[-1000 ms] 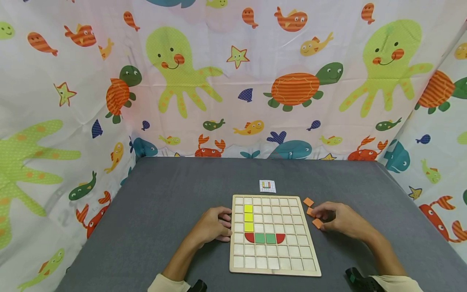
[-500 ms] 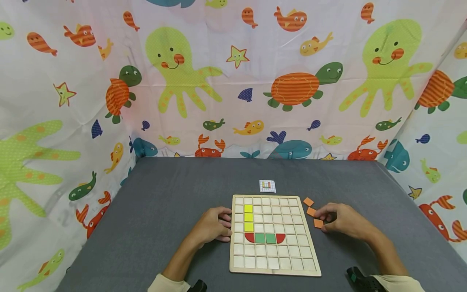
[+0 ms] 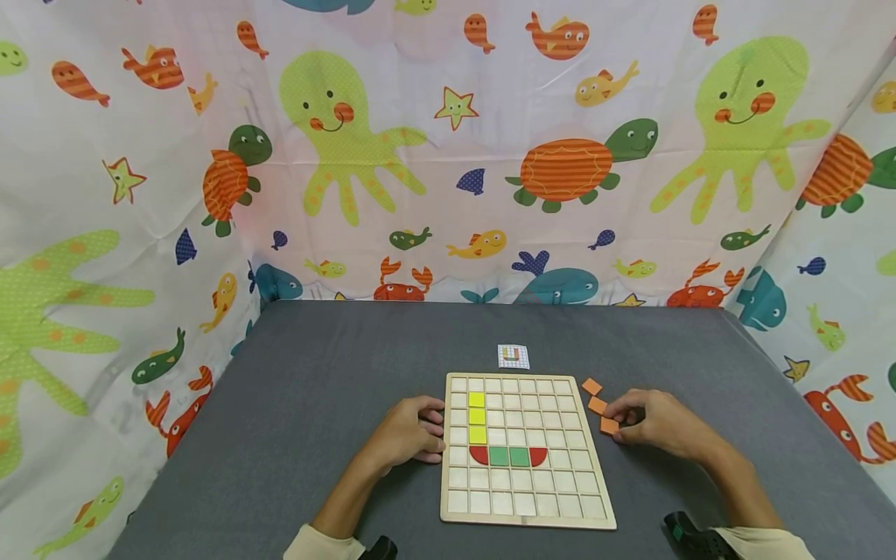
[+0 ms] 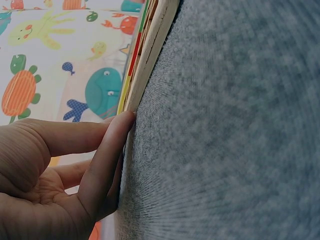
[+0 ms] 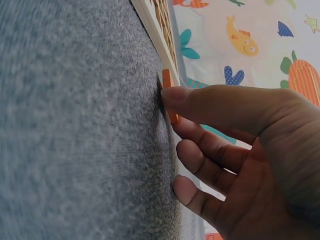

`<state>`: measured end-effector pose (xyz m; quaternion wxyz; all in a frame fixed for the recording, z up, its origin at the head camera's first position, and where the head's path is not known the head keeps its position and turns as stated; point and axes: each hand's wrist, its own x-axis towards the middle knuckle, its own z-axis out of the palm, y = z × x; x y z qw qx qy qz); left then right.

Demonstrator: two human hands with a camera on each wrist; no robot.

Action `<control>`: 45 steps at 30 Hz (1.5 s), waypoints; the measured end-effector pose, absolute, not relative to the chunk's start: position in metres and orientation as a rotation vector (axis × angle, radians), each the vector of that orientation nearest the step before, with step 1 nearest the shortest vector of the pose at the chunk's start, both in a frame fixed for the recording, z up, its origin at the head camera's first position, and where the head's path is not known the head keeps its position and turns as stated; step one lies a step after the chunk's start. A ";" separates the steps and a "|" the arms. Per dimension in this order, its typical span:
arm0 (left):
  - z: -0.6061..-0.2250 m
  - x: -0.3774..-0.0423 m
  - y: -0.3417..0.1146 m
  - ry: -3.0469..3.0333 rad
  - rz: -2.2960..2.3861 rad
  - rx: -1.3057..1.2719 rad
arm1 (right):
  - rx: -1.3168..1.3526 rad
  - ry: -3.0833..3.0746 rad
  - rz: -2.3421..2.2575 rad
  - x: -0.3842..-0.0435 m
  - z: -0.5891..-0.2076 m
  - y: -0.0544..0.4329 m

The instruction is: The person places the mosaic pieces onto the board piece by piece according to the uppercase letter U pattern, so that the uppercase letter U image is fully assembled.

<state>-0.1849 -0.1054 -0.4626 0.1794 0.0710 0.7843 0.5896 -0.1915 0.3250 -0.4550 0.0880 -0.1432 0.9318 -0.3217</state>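
A pale wooden grid board (image 3: 490,505) lies on the table. Set in its cells are several yellow square tiles (image 3: 477,417) in a column, two green square tiles (image 3: 519,456) in a row, and a red rounded tile (image 3: 537,456) at each end of that row. My left hand (image 3: 406,432) rests its fingertips against the board's left edge, also visible in the left wrist view. Right of the board, my right hand (image 3: 658,420) pinches an orange square tile (image 5: 167,80) at table level between thumb and finger. Two more orange tiles (image 3: 592,386) lie just beyond it.
Behind the board lies a small card (image 3: 513,357) with a printed coloured grid pattern. A grey cloth (image 3: 350,350) covers the table. A white curtain (image 3: 448,187) with sea-animal prints stands along the back and sides.
The nearest orange tile has turned straighter, shifted slightly right, then back toward the board with my right hand. The left hand, the board and its tiles stay where they were.
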 end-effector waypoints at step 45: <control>-0.464 -0.186 -0.104 2.205 1.678 0.188 | -0.708 2.754 -1.005 -0.182 -0.456 0.243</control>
